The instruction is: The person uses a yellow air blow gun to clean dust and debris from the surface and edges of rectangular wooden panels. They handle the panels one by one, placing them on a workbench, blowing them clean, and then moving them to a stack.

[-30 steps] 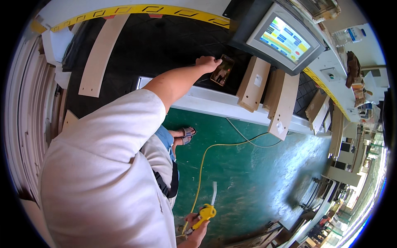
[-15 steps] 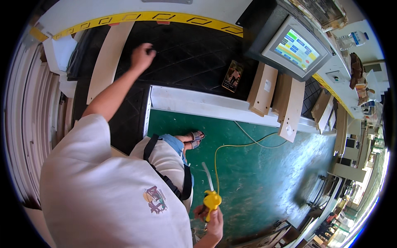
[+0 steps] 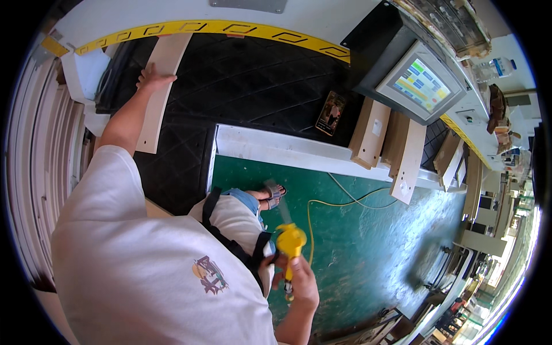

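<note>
Head view, only one on hand. Left hand (image 3: 154,79) is stretched far-left across the black ribbed mat (image 3: 253,86), fingers spread flat and open on the top end of a long pale wood strip (image 3: 156,98). Palm is down on it, not wrapped round it, so no real grip yet, just contact.

Change vs a sec ago: that hand was over at the small dark phone-like card (image 3: 331,112) right of centre on the mat. Half a sec ago it was mid-swing leftward, closed-ish, short of the strip. Now it has landed on the strip. Means the strip is the thing being worked at present, w/ the card left lying where it was.

Right hand (image 3: 298,282) is near, low-centre, fingers closed tight round the handle of a yellow air gun (image 3: 290,241), nozzle pointing up and away. The yellow hose (image 3: 333,202) trails over the green floor (image 3: 368,253). The gun has drifted right and up a bit as the body turned, but the grip looks unchanged.

The strip lies lengthwise on the mat, far end near the yellow-black striped edge (image 3: 218,27), near end toward the white rail (image 3: 287,148). More wood pieces (image 3: 371,132) lean right of the card, under the grey screen (image 3: 422,86).
</note>
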Action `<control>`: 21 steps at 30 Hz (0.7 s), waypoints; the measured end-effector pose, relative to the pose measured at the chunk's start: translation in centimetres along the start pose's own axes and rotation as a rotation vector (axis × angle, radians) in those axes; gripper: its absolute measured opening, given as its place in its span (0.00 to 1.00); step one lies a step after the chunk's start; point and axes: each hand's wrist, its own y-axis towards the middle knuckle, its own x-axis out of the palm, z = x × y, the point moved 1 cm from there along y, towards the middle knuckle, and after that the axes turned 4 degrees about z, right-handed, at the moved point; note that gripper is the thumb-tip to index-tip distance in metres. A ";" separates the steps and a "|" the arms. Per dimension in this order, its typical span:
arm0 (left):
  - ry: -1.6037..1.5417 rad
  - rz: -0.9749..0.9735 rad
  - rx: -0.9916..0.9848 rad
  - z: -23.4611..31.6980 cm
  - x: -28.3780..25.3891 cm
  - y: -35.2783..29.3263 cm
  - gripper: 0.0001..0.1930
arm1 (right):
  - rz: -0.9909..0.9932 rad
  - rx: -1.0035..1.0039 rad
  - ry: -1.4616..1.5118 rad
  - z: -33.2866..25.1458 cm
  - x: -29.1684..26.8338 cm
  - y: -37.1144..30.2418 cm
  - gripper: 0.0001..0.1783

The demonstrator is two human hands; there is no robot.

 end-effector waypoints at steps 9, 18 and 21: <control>0.147 0.008 0.462 2.6 0.0 -6.5 0.66 | 0.207 0.159 0.012 3.0 -0.9 6.5 0.34; 0.301 -0.299 1.059 2.8 -4.1 -12.5 0.69 | 0.226 -0.012 -0.800 -4.5 -0.1 6.5 0.32; 0.182 -0.288 1.107 3.5 -1.8 -14.2 0.64 | 0.220 -0.026 -1.093 -5.8 1.8 7.6 0.30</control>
